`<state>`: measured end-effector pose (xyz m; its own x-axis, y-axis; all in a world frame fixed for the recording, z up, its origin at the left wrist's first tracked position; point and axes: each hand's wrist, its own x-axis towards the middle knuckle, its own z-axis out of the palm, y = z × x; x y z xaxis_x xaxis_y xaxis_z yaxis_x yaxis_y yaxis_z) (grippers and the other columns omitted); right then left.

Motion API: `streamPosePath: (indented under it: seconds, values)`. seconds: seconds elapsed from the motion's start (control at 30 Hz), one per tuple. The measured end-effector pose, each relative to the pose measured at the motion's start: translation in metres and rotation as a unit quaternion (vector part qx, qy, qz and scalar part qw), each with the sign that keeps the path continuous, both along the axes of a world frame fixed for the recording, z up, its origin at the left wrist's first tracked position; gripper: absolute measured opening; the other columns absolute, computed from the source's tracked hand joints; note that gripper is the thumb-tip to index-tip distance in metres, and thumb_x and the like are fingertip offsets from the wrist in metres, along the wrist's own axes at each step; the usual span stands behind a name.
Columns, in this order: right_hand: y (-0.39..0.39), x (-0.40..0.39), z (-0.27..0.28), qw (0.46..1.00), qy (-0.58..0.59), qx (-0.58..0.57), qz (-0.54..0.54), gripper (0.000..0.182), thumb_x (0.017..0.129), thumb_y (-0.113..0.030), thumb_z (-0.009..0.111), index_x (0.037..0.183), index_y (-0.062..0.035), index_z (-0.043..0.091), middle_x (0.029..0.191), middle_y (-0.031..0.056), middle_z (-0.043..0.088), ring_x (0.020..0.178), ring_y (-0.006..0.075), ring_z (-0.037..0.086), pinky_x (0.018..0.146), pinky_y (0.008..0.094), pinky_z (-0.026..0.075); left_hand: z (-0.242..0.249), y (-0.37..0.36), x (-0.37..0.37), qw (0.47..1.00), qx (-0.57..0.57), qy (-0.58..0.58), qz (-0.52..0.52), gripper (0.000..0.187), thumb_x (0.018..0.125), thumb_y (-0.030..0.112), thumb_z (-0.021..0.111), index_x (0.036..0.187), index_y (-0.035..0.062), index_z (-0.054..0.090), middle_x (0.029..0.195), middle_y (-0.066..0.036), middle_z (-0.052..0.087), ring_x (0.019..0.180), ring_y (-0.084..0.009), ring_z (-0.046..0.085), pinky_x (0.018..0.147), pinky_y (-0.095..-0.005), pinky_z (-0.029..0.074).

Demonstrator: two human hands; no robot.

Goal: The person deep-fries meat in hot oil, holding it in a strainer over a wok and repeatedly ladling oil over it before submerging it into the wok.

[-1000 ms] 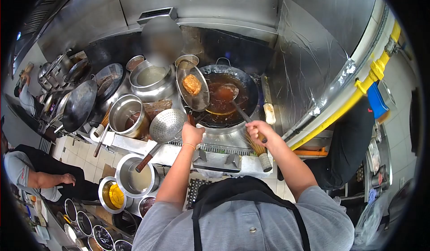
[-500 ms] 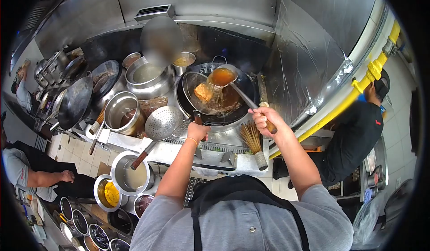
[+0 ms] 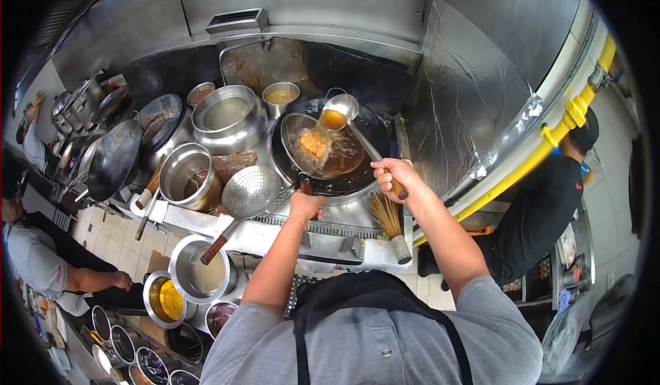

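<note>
My left hand point(image 3: 307, 203) is closed around the handle of a mesh strainer point(image 3: 295, 125), whose basket hangs in the black wok point(image 3: 377, 137). A golden piece of fried food point(image 3: 313, 144) sits in the strainer amid bubbling oil point(image 3: 347, 157). In my right hand point(image 3: 399, 179) is the wooden grip of a metal ladle point(image 3: 350, 105). Its bowl is tilted above the wok, with amber oil at the lip pouring down over the food. A perforated skimmer point(image 3: 251, 189) lies just left of my left hand.
A bamboo brush point(image 3: 389, 220) stands right of the burner. Steel pots point(image 3: 223, 113) and a second wok point(image 3: 115, 159) crowd the left. Containers of yellow and pale liquid point(image 3: 206, 275) sit near my left elbow. Co-workers stand left point(image 3: 48, 261) and right point(image 3: 529, 213); a yellow pipe point(image 3: 550, 137) runs along the right.
The ladle has tipped further and shifted slightly left, and holds less oil. The food bubbles more strongly. My right hand moved a little left; my left hand stays nearly put.
</note>
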<state>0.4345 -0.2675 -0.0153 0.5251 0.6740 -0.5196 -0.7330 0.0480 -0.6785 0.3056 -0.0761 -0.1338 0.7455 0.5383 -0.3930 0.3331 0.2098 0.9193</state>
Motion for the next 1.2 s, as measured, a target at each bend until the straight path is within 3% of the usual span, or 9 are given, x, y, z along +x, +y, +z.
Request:
streamPosePath:
  seconds: [0.3,0.43,0.5,0.57,0.63,0.7,0.77,0.97,1.2]
  values:
    - [0.003,0.000,-0.037,0.982,-0.168,-0.089,0.017,0.010,0.082,-0.005,0.055,0.074,-0.0020,0.051,0.059,0.0036,0.050,0.043,0.0096,0.044,0.036,0.0251,0.036,-0.008,0.001,-0.001,1.000,0.014,0.000,0.010,0.016,0.068,0.001,0.068,0.068,-0.0029,0.053,0.057,-0.010,0.054,0.041,-0.0183,0.052,0.035,-0.0328,0.045]
    - [0.000,0.022,-0.097,0.877,-0.402,-0.258,0.049,0.011,0.073,-0.008,0.059,0.070,0.0003,0.053,0.060,0.0112,0.055,0.047,0.0170,0.054,0.039,0.0329,0.041,0.008,0.003,-0.013,0.999,0.041,-0.012,0.011,0.016,0.067,0.001,0.068,0.066,-0.0033,0.052,0.056,-0.011,0.055,0.041,-0.0189,0.054,0.036,-0.0327,0.046]
    - [-0.005,0.022,-0.119,0.752,-0.574,-0.325,0.010,0.010,0.071,-0.008,0.059,0.067,0.0003,0.053,0.058,0.0120,0.055,0.043,0.0187,0.053,0.038,0.0351,0.041,0.010,0.008,-0.018,0.995,0.096,-0.005,0.018,0.016,0.066,0.001,0.067,0.065,-0.0047,0.052,0.054,-0.011,0.055,0.040,-0.0196,0.055,0.036,-0.0333,0.046]
    - [-0.007,0.013,-0.114,0.742,-0.580,-0.336,0.016,0.011,0.073,-0.008,0.058,0.065,-0.0008,0.054,0.058,0.0104,0.055,0.040,0.0181,0.051,0.037,0.0342,0.040,0.007,0.015,-0.018,0.993,0.113,-0.015,0.034,0.018,0.065,0.003,0.069,0.062,-0.0054,0.052,0.052,-0.012,0.056,0.039,-0.0202,0.056,0.036,-0.0329,0.046]
    - [-0.011,0.008,-0.103,0.938,-0.259,-0.231,0.003,0.013,0.076,-0.006,0.056,0.064,-0.0020,0.055,0.060,0.0090,0.055,0.041,0.0172,0.050,0.037,0.0326,0.040,0.007,0.021,-0.018,0.983,0.183,-0.008,0.027,0.023,0.064,0.006,0.071,0.070,-0.0076,0.053,0.055,-0.014,0.057,0.041,-0.0211,0.057,0.037,-0.0332,0.047]
    - [-0.025,0.025,-0.100,0.972,-0.168,-0.162,0.011,0.005,0.079,-0.005,0.054,0.078,0.0002,0.055,0.058,0.0051,0.051,0.040,0.0128,0.048,0.035,0.0264,0.039,0.007,0.022,-0.015,0.979,0.194,-0.015,0.054,0.023,0.065,0.004,0.070,0.071,-0.0069,0.050,0.055,-0.011,0.055,0.040,-0.0191,0.055,0.036,-0.0320,0.046]
    - [-0.038,0.030,-0.077,0.967,0.241,0.080,-0.014,0.019,0.081,-0.004,0.053,0.097,0.0041,0.048,0.055,0.0009,0.044,0.039,0.0086,0.044,0.033,0.0202,0.035,0.010,0.021,-0.015,0.976,0.203,-0.019,0.079,0.023,0.066,0.001,0.068,0.073,-0.0062,0.048,0.056,-0.008,0.053,0.040,-0.0171,0.053,0.035,-0.0308,0.044]
    - [-0.056,0.023,-0.041,0.935,0.316,0.154,-0.050,0.029,0.085,-0.005,0.048,0.110,0.0039,0.037,0.054,-0.0030,0.039,0.038,0.0055,0.040,0.031,0.0169,0.033,0.011,0.017,-0.015,0.980,0.192,-0.005,0.059,0.024,0.066,0.003,0.069,0.072,-0.0084,0.048,0.057,-0.010,0.054,0.042,-0.0173,0.055,0.035,-0.0312,0.045]
    - [-0.042,0.009,-0.006,0.992,0.105,0.066,-0.008,0.014,0.086,-0.007,0.049,0.096,-0.0018,0.043,0.055,-0.0053,0.038,0.040,0.0024,0.037,0.032,0.0164,0.030,-0.003,0.006,-0.002,0.996,0.081,0.019,-0.010,0.020,0.068,0.005,0.070,0.068,-0.0046,0.053,0.055,-0.010,0.055,0.042,-0.0194,0.055,0.037,-0.0323,0.046]
